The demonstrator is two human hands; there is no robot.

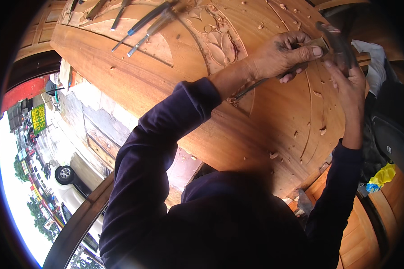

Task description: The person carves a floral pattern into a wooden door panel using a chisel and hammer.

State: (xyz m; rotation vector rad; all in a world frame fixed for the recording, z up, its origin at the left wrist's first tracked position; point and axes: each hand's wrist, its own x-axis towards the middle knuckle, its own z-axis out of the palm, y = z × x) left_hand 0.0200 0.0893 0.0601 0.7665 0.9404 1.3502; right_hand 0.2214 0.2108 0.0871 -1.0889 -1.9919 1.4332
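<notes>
A large wooden panel with carved leaf and flower relief lies under my hands. My left hand is closed around a carving chisel. The chisel's blade slants down to the left, its tip at the carved border, and the butt of its handle shows beside my thumb. My right hand grips a dark, motion-blurred hammer close to the chisel's butt. Whether hammer and chisel touch, I cannot tell. Part of the hammer is hidden by my fingers.
Several chisels, one a blue-banded chisel, lie on the panel's far left. Wood chips are scattered over it. A black bag and a yellow wrapper are at the right. Beyond the left edge, a parked car stands outside.
</notes>
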